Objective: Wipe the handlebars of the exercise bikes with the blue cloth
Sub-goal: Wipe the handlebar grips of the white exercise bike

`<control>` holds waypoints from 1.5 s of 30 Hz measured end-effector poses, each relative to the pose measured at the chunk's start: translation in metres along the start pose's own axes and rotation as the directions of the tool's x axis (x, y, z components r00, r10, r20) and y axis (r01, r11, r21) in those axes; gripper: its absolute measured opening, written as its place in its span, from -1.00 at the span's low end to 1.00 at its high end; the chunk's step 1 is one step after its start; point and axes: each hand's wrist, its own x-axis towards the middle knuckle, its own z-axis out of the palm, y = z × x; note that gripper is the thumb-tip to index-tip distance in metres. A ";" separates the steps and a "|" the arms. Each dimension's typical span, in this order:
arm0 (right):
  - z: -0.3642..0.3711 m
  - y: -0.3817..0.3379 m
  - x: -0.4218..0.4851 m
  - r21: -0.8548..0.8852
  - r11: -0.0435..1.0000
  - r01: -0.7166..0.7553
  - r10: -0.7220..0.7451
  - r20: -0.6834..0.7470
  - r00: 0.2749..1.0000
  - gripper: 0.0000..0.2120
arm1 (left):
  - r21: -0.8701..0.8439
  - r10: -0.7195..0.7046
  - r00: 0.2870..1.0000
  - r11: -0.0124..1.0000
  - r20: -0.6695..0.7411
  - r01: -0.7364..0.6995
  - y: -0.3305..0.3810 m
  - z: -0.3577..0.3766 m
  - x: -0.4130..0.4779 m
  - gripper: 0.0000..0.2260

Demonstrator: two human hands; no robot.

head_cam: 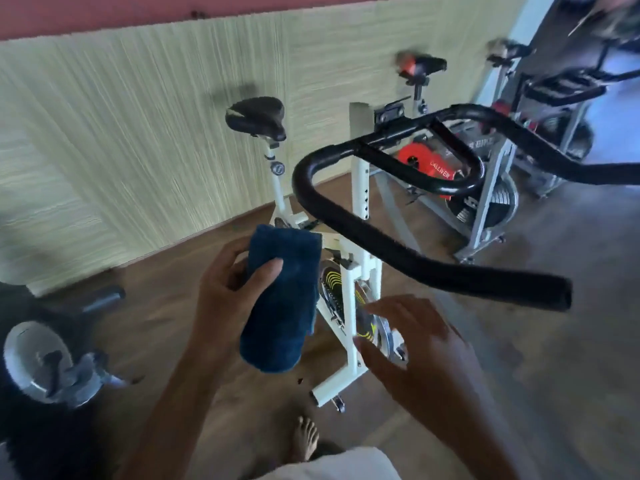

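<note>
A folded blue cloth (282,299) hangs lengthwise in my left hand (228,289), whose thumb presses across its front while the fingers curl behind it. The black foam handlebars (381,244) of a white exercise bike (358,188) curve in front of me, above and to the right of the cloth, with one grip ending at the right. My right hand (415,344) hovers lower right with fingers spread, blurred, holding nothing and apart from the bar. The cloth does not touch the handlebars.
A black saddle (256,117) stands behind the bar near the green wall. A grey bike with a red flywheel (426,164) and another bike (554,88) stand at the right. A dark bike's flywheel (38,362) sits at lower left. My bare foot (304,438) rests on the brown floor.
</note>
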 end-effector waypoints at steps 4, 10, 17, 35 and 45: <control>-0.014 -0.029 0.006 -0.086 0.991 -0.104 0.093 -0.127 0.988 -0.72 | 0.067 0.036 0.969 0.996 0.244 -0.053 0.021 0.008 0.036 -0.69; -0.039 -0.045 0.015 -0.359 0.852 -0.382 0.235 -0.392 0.890 -0.67 | -0.043 0.127 0.773 0.991 0.621 -0.128 0.034 0.045 0.078 -0.71; -0.064 -0.057 0.009 -0.372 0.611 -0.699 0.463 -0.548 0.696 -0.54 | -0.077 0.112 0.512 0.993 0.852 -0.088 0.042 0.115 0.087 -0.68; 0.002 -0.057 0.057 -0.477 0.479 -0.737 0.485 -0.556 0.675 -0.42 | 0.165 0.375 0.273 0.295 0.886 -0.941 0.011 0.061 0.178 -0.47; 0.025 -0.042 0.078 -0.606 0.425 -0.673 0.388 -0.550 0.740 -0.67 | 0.094 0.520 0.204 0.230 0.830 -0.969 -0.008 0.045 0.190 -0.59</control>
